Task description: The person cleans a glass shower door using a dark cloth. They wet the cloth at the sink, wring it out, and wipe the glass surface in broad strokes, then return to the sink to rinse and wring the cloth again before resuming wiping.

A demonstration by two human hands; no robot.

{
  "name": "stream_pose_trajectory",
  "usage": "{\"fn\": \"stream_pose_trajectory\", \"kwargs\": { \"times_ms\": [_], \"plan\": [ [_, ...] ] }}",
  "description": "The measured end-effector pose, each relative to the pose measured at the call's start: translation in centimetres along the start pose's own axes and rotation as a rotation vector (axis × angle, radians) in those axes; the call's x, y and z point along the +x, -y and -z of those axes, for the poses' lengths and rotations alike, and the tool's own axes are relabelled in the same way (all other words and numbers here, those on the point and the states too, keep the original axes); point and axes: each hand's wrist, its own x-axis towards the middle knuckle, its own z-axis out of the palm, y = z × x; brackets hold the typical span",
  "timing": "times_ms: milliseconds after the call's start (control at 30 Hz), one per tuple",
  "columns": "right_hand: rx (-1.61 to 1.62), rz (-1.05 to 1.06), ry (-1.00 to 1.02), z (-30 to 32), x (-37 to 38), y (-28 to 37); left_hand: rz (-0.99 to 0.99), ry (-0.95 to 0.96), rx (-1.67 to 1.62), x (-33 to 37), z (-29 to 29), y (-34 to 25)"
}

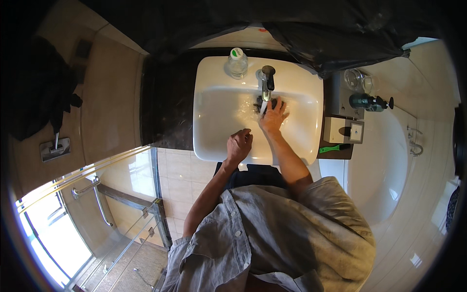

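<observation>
Water runs from the metal faucet into the white sink. Beneath the stream lies something dark whose kind I cannot make out, partly covered by my right hand. The fingers of that hand are spread out over it and the basin floor, not wrapped round anything. Over the front part of the basin my left hand hangs with its fingers curled in. Whatever lies inside those fingers, if anything, is hidden. At the back left rim stands a clear bottle with a white and green cap.
Right of the sink, a green-handled brush lies beside a tissue box. Dark pump bottles and a glass jar stand farther back. A bathtub is at the right. Black sheeting hangs behind the faucet.
</observation>
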Motion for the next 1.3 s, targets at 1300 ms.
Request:
{"fn": "stream_pose_trajectory", "kwargs": {
  "times_ms": [1300],
  "plan": [
    [-0.062,0.555,0.162,-2.8,-3.0,2.1,0.008,-0.023,-0.001,-1.6,0.8,1.9]
  ]
}}
